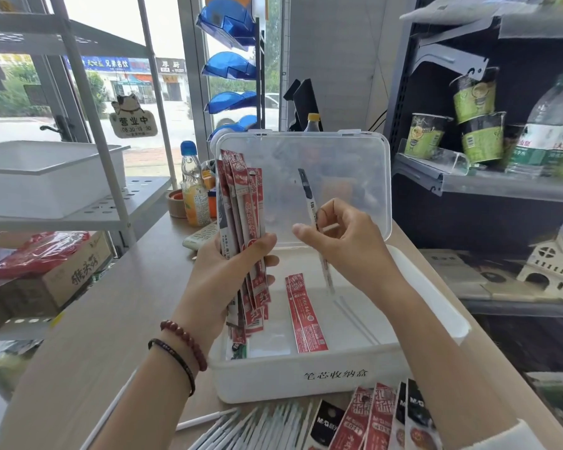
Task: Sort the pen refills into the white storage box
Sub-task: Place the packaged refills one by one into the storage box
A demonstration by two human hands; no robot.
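Red refill packs (241, 206) stand bunched in the left hand (238, 264), its fingers clenched round them, over the left end of the white box (306, 384). One red pack (306, 313) lies flat on the box floor, mid-box. Above it the right hand (345, 245) pinches a single black-and-white refill (307, 196) upright before the box's raised clear lid (338, 157). Loose packs (371, 420) lie just in front of the box.

Bright daylight floods in through the window (117, 24) at upper left, blown out to white there. I see the right-hand shelves (488, 186) much darker. Shadows on the bench (117, 306) are faint. Edges bow and smear with wide-angle distortion.
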